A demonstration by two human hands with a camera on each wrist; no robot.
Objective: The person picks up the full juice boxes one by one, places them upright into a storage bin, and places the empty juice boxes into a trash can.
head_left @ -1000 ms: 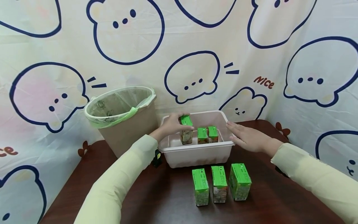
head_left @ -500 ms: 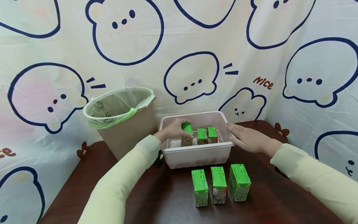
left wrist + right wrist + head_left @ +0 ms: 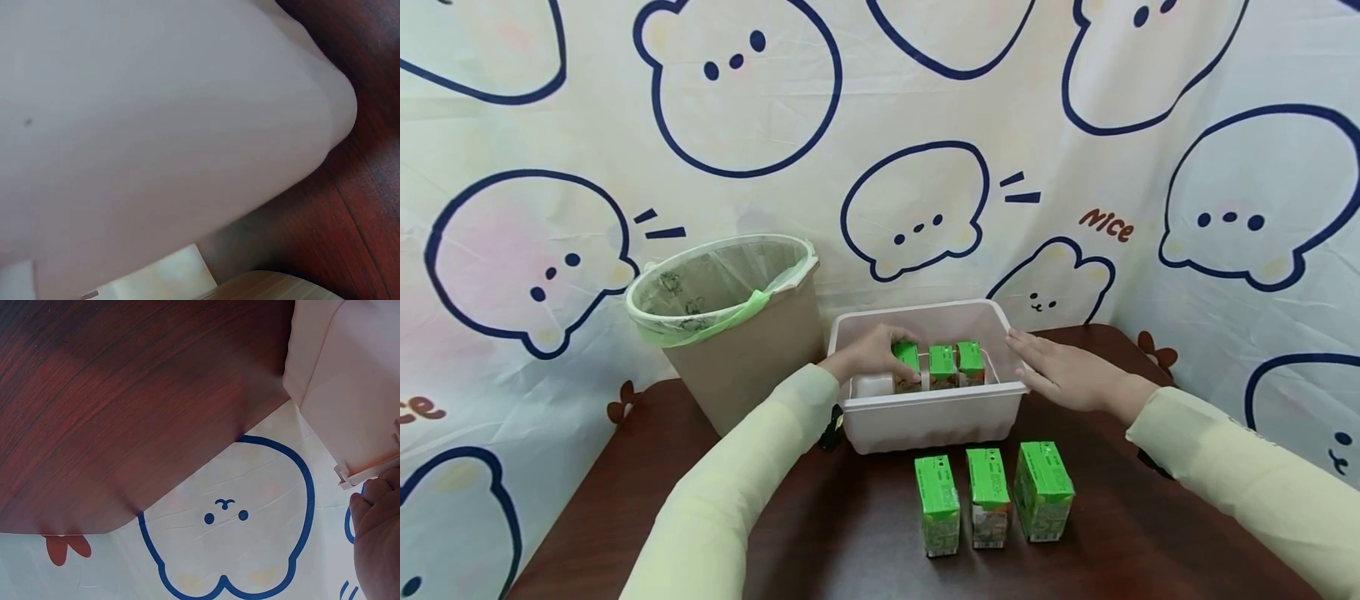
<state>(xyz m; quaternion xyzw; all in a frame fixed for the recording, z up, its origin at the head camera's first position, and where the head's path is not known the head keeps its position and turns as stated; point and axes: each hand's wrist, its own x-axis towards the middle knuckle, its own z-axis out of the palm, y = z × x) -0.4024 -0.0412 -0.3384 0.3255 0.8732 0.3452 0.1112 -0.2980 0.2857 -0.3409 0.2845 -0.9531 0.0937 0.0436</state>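
Though in tub, carton between left fingers

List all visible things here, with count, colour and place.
table: 1, dark red-brown, foreground
backdrop: 1, whitish, blue-outlined cartoons, behind
tub: 1, pale pink, on table
bin: 1, beige, left of tub
liner: 1, whitish-green, in bin
outside cartons: 3, green-topped, before tub
inside cartons: 3, green-topped, in tub
sleeves: 2, pale yellow, on arms
wrist items: 2, mostly black, below sleeves
left hand: 1, bare, gripping leftmost inside carton
right hand: 1, bare, at tub's right rim
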